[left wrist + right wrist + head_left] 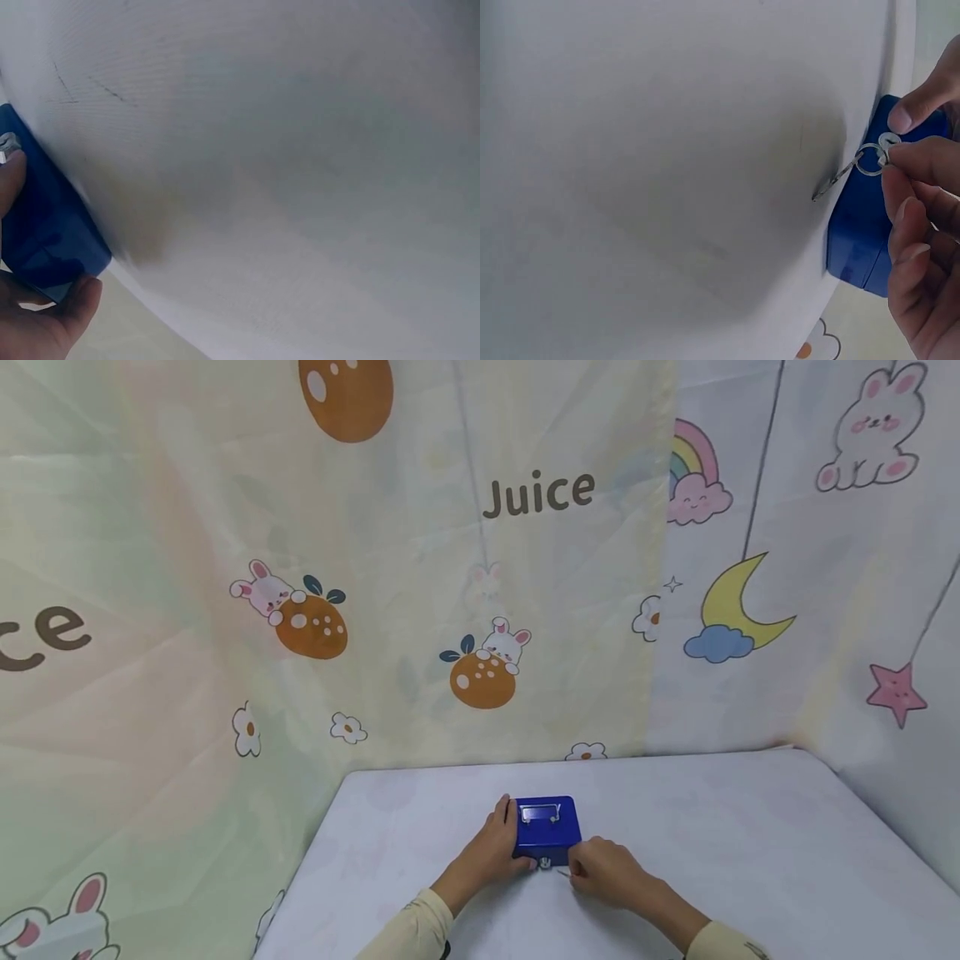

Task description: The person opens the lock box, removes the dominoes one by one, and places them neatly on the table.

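Observation:
A small blue cash box with a silver handle on its lid stands on the white table. My left hand grips its left side, the thumb at the front near the round silver lock. In the left wrist view, that hand's fingers lie against the box's side. My right hand is at the front right corner. Its fingertips pinch a key close to the lock, mostly hidden by the fingers; whether it is in the keyhole I cannot tell. From its key ring hangs a second key.
The white-covered table extends around the box on all sides. Behind it hangs a printed curtain with rabbits and oranges, and another printed cloth closes off the right.

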A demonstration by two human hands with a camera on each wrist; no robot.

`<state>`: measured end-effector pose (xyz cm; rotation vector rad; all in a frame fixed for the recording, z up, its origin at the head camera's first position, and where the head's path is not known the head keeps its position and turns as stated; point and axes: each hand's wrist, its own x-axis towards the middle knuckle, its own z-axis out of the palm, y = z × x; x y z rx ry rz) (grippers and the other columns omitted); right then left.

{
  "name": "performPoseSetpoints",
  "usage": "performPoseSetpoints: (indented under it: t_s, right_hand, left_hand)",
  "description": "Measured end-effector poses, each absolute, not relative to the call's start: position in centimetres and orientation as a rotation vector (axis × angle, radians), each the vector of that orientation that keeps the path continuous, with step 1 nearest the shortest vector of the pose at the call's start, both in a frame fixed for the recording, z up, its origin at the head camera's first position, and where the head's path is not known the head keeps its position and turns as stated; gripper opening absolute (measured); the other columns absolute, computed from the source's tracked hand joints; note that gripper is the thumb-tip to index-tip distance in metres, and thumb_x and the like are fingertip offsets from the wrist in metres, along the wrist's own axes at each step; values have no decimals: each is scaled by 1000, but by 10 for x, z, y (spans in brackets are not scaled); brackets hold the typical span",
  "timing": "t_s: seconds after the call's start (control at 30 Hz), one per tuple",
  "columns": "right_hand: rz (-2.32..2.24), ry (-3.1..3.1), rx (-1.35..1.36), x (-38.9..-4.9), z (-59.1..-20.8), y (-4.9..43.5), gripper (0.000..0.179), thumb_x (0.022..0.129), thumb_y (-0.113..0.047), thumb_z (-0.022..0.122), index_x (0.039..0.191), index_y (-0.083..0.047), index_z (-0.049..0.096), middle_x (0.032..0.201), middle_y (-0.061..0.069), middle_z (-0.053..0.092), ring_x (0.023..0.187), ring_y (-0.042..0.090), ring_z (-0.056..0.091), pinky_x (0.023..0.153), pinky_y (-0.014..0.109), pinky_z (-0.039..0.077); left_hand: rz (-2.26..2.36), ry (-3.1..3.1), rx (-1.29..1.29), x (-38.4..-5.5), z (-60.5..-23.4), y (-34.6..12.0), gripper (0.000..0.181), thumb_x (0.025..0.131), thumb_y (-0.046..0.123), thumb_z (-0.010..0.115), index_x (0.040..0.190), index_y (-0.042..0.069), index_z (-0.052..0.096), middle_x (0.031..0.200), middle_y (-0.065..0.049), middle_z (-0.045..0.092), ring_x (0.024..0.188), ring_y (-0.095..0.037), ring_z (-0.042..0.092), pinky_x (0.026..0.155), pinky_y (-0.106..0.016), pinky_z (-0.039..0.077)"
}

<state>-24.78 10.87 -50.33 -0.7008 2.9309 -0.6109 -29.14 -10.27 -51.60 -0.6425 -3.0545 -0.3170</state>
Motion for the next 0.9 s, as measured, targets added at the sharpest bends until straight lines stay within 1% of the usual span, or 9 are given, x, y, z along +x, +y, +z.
performPoseSetpoints:
  t_s: [0.2,0.47,0.6,0.8,0.9]
  right_hand:
    - [-608,2941,-667,-250,-508,102,23,78,-22,74,63,-20,57,54,-9,47,50,6,43,46,21,35]
    - [-590,2954,-703,-250,-509,97,23,78,-22,75,61,-21,59,53,-10,46,50,5,42,46,21,35]
    - [-624,2941,-693,-251,-509,95,23,78,-21,75,60,-20,59,51,-10,47,49,5,42,45,20,35]
    - [-684,2926,-728,-253,-514,91,27,76,-15,72,55,-19,56,46,-11,44,43,3,38,41,18,30]
    - [-697,2923,-750,-252,-516,90,27,76,-14,71,55,-19,55,45,-12,43,42,2,37,40,17,29]
  left_hand:
    - [-314,-3061,-641,-292,-515,-102,104,75,51,74,149,2,19,153,-18,20,131,-31,39,100,-40,43]
    - [-272,-3028,-656,-288,-514,-102,104,75,52,74,148,-1,21,151,-20,23,128,-32,43,98,-39,44]
    - [-288,-3029,-653,-288,-514,-102,104,76,52,73,148,0,20,152,-19,22,129,-32,42,98,-39,44]
    - [-250,-2991,-685,-290,-518,-104,103,76,52,73,147,-2,22,151,-21,23,128,-32,43,99,-38,44]
    - [-244,-2973,-697,-290,-519,-105,102,76,51,73,147,-3,23,150,-22,24,127,-32,44,98,-38,44]
